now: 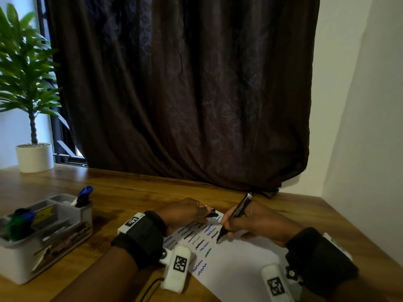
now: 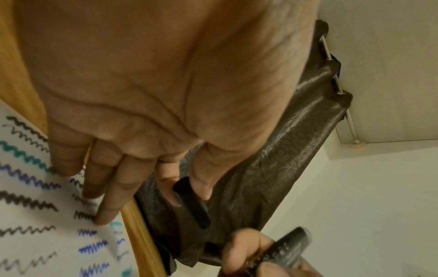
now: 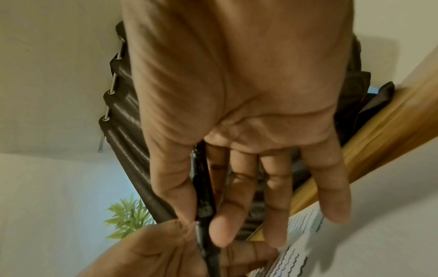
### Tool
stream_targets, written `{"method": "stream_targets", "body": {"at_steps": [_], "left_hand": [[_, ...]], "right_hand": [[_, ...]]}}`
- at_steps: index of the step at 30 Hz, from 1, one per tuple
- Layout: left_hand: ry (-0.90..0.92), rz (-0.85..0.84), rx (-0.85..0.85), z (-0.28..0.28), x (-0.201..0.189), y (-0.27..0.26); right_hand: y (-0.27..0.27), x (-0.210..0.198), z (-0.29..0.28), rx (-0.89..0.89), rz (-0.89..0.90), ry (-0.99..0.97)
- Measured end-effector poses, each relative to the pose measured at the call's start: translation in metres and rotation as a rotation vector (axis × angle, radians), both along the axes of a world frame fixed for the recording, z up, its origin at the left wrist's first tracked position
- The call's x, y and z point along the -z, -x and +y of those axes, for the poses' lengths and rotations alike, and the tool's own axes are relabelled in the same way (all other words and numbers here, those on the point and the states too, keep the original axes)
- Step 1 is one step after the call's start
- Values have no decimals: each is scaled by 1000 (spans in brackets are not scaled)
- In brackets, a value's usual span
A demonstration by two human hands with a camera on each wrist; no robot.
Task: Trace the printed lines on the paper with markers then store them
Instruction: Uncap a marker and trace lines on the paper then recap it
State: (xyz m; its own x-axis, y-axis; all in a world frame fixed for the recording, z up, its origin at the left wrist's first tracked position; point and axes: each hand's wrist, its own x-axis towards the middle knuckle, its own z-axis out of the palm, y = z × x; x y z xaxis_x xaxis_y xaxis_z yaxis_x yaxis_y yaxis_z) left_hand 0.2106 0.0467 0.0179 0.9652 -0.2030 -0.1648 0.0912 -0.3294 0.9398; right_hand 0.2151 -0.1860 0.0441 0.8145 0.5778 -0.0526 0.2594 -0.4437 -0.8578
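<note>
A white paper with rows of wavy lines, some traced in black, blue and green, lies on the wooden table. My right hand grips a black marker in a writing hold, its tip down on a black wavy line. In the right wrist view the marker runs between thumb and fingers. My left hand pinches the black cap between thumb and forefinger while its other fingers press on the paper's far edge. The cap and the paper show in the left wrist view.
A white and grey organiser stands at the left with blue, green and black markers in its compartments. A potted plant sits at the far left corner. A dark curtain hangs behind the table; a wall closes the right side.
</note>
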Motion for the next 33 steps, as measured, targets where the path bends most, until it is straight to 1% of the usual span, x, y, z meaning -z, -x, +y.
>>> {"method": "stream_targets", "body": {"at_steps": [2, 4, 8, 11, 13, 17, 25, 33], "left_hand": [[28, 11, 11, 1, -1, 1], [64, 47, 34, 1, 0, 0], [74, 33, -18, -2, -1, 1], [72, 37, -24, -2, -1, 1], [66, 53, -22, -2, -2, 2], [52, 62, -27, -2, -3, 4], [38, 37, -73, -5, -4, 5], [33, 43, -35, -3, -2, 4]], "right_hand": [[0, 0, 7, -72, -48, 10], [0, 0, 11, -119, -38, -15], [1, 3, 13, -162, -13, -22], [0, 5, 13, -192, 10, -47], [-1, 6, 12, -207, -7, -32], [-3, 7, 11, -225, -33, 16], [-6, 11, 12, -231, -24, 20], [-8, 12, 11, -224, -42, 20]]}}
